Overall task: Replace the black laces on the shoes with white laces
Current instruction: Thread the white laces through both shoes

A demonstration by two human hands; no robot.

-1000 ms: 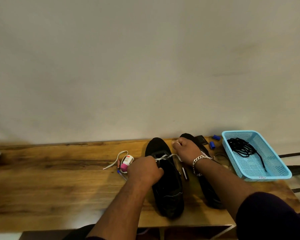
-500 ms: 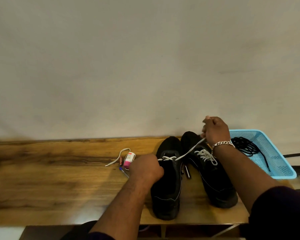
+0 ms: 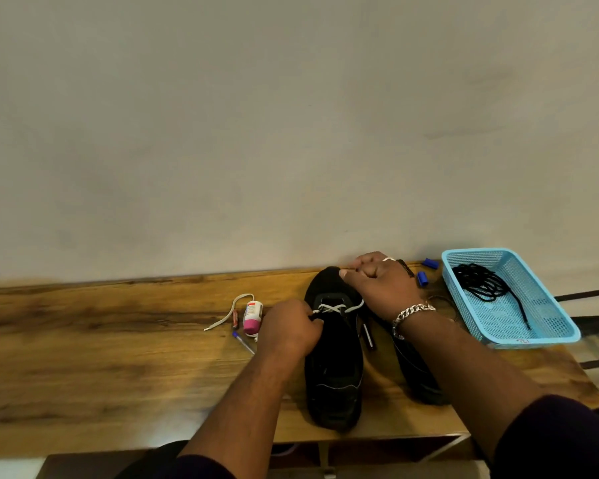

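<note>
Both hands are closed on the white lace (image 3: 338, 307) of the nearer shoe (image 3: 334, 361): the left hand (image 3: 289, 328) is curled at the lace's left side by the eyelets, and the right hand (image 3: 377, 285) is fisted over the toe, the lace's other end apparently pinched in it, though the grip itself is hidden. Half a second ago the right hand was raised high toward the basket (image 3: 536, 335) with the lace drawn taut; it has now been brought back down to the shoe, so a crossing is judged to have been tightened and the next eyelet is due. The second shoe (image 3: 417, 378) is largely covered by the right forearm. The black laces (image 3: 481, 283) are seen lying in the basket, and a spare white lace (image 3: 227, 311) lies on the tabletop (image 3: 94, 344).
</note>
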